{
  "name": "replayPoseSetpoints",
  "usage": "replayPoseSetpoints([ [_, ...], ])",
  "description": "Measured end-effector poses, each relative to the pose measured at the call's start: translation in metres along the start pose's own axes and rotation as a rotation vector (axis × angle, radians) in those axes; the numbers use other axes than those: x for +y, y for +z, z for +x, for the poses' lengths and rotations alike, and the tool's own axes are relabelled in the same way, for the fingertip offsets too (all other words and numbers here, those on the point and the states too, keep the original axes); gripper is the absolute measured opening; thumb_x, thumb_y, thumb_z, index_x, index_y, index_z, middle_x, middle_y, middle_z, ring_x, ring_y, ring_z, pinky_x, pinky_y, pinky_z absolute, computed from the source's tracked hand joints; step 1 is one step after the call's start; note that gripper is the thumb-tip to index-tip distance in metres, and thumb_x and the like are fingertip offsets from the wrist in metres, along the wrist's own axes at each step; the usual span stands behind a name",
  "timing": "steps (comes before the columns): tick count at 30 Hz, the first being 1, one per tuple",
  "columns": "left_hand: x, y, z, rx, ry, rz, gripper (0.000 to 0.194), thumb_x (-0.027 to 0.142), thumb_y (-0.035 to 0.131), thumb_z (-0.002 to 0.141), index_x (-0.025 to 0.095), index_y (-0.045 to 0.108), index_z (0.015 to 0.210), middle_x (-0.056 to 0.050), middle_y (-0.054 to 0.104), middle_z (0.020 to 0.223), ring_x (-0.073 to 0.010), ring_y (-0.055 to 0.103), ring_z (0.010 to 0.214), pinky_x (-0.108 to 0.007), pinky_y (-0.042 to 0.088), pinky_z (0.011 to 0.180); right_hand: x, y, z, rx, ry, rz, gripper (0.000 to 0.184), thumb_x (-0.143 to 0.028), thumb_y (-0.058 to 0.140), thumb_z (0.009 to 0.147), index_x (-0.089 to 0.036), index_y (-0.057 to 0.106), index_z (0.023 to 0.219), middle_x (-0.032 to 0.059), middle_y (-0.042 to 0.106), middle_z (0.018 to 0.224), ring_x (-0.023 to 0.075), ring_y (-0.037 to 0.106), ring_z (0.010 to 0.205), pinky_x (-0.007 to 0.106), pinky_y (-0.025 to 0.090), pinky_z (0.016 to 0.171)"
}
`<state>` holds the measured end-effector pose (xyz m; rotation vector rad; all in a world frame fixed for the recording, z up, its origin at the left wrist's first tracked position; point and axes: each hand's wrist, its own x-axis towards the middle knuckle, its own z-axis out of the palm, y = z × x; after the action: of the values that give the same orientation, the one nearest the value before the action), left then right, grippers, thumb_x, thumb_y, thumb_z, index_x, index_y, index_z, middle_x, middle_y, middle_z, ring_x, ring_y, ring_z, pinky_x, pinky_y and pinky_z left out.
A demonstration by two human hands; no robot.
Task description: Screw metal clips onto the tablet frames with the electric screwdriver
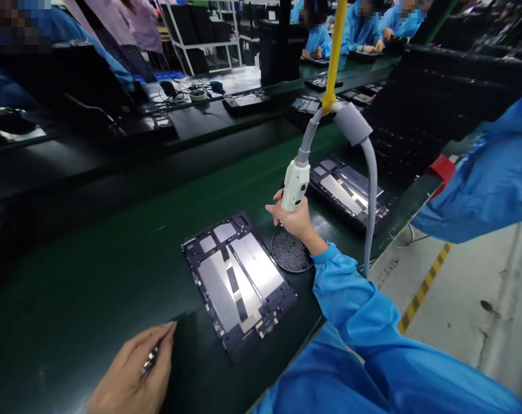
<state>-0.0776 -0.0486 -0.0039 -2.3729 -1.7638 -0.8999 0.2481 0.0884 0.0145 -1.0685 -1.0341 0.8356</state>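
My right hand (293, 215) is wrapped round a white electric screwdriver (296, 184), which hangs upright from a yellow strap (336, 52). Its lower end is hidden behind the hand, above a round black dish (289, 253) with a dotted surface. To the left of that dish lies an opened tablet (239, 282), its silver battery plates, dark ribbon strip and circuit parts showing. Near the bottom edge, my left hand (135, 368) is closed, palm down, with a small shiny metal thing (149, 361) between thumb and fingers. It is apart from the tablet.
A second opened tablet (351, 190) lies on a black tray at the right. A grey cable (370, 201) loops down beside my right arm. Stacked black trays (399, 115) stand behind. A co-worker's blue sleeve (494, 172) is at far right; more workers sit across the green bench (114, 247).
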Motion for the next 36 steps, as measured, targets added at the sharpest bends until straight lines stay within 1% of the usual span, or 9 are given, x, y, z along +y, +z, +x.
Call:
replayPoseSetpoints([
  [7, 0.015, 0.001, -0.006, -0.073, -0.023, -0.084, 0.020, 0.033, 0.050, 0.092, 0.026, 0.068, 0.098, -0.002, 0.069, 0.091, -0.0174, 0.066, 0.075, -0.031, 0.050, 0.069, -0.001, 0.001, -0.001, -0.007, -0.007, -0.028, 0.027, -0.030, 0.074, 0.064, -0.020, 0.054, 0.079, -0.0108, 0.053, 0.041, 0.0102, 0.050, 0.034, 0.026, 0.044, 0.041],
  [10, 0.021, 0.007, -0.006, -0.118, -0.151, -0.139, 0.023, 0.039, 0.055, 0.089, 0.024, 0.069, 0.099, -0.003, 0.072, 0.093, -0.0190, 0.069, 0.076, -0.030, 0.052, 0.072, -0.004, 0.000, 0.000, -0.007, -0.028, -0.052, 0.026, -0.027, 0.074, 0.064, -0.020, 0.057, 0.082, -0.0107, 0.053, 0.042, 0.0104, 0.051, 0.034, 0.027, 0.044, 0.041],
  [15, 0.038, 0.021, 0.000, -0.160, -0.241, -0.298, 0.022, 0.039, 0.057, 0.087, 0.024, 0.073, 0.084, -0.002, 0.074, 0.084, -0.0193, 0.070, 0.078, -0.027, 0.055, 0.068, -0.029, 0.005, -0.008, 0.011, -0.191, -0.024, 0.027, -0.023, 0.073, 0.071, -0.021, 0.058, 0.094, -0.0108, 0.055, 0.044, 0.0097, 0.049, 0.034, 0.027, 0.044, 0.041],
  [18, 0.046, 0.028, 0.004, -0.129, -0.209, -0.391, 0.023, 0.029, 0.052, 0.090, 0.022, 0.074, 0.086, -0.004, 0.072, 0.083, -0.0169, 0.069, 0.075, -0.026, 0.055, 0.071, -0.049, 0.030, -0.020, -0.073, -0.211, 0.088, 0.034, -0.026, 0.073, 0.074, -0.023, 0.055, 0.102, -0.0115, 0.054, 0.045, 0.0101, 0.048, 0.033, 0.027, 0.043, 0.038],
  [21, 0.050, 0.033, 0.003, -0.154, -0.154, -0.454, 0.025, 0.024, 0.049, 0.090, 0.022, 0.074, 0.089, -0.005, 0.072, 0.083, -0.0166, 0.069, 0.076, -0.026, 0.056, 0.072, -0.062, 0.073, -0.038, -0.248, -0.134, 0.159, 0.035, -0.025, 0.072, 0.074, -0.024, 0.054, 0.105, -0.0112, 0.054, 0.046, 0.0111, 0.049, 0.034, 0.027, 0.044, 0.038],
  [26, 0.049, 0.035, -0.001, -0.100, -0.224, -0.488, 0.014, 0.027, 0.061, 0.086, 0.021, 0.073, 0.092, -0.003, 0.074, 0.079, -0.0160, 0.069, 0.069, -0.026, 0.057, 0.067, -0.048, 0.137, -0.055, -0.481, 0.012, 0.105, 0.034, -0.020, 0.070, 0.071, -0.021, 0.057, 0.102, -0.0112, 0.054, 0.045, 0.0113, 0.051, 0.036, 0.027, 0.048, 0.043],
  [29, 0.048, 0.036, -0.002, 0.007, -0.197, -0.545, 0.013, 0.024, 0.061, 0.086, 0.020, 0.071, 0.079, -0.002, 0.074, 0.078, -0.0147, 0.070, 0.070, -0.023, 0.057, 0.064, -0.033, 0.149, -0.057, -0.511, 0.041, 0.040, 0.031, -0.020, 0.070, 0.070, -0.020, 0.059, 0.099, -0.0108, 0.054, 0.045, 0.0108, 0.051, 0.037, 0.027, 0.048, 0.044],
  [32, 0.049, 0.039, -0.002, 0.087, -0.173, -0.577, 0.012, 0.019, 0.061, 0.083, 0.019, 0.070, 0.075, -0.003, 0.076, 0.085, -0.0159, 0.072, 0.076, -0.025, 0.058, 0.072, -0.023, 0.149, -0.058, -0.506, 0.013, -0.023, 0.013, -0.020, 0.070, 0.073, -0.022, 0.060, 0.081, -0.0086, 0.053, 0.044, 0.0115, 0.051, 0.040, 0.029, 0.051, 0.051],
  [36, 0.051, 0.041, -0.003, 0.037, -0.218, -0.586, 0.009, 0.017, 0.062, 0.082, 0.020, 0.068, 0.076, 0.001, 0.075, 0.076, -0.0138, 0.071, 0.068, -0.023, 0.057, 0.067, -0.018, 0.146, -0.059, -0.515, -0.026, -0.076, 0.019, -0.020, 0.069, 0.074, -0.024, 0.055, 0.063, -0.0066, 0.052, 0.044, 0.0129, 0.055, 0.047, 0.032, 0.056, 0.064],
])
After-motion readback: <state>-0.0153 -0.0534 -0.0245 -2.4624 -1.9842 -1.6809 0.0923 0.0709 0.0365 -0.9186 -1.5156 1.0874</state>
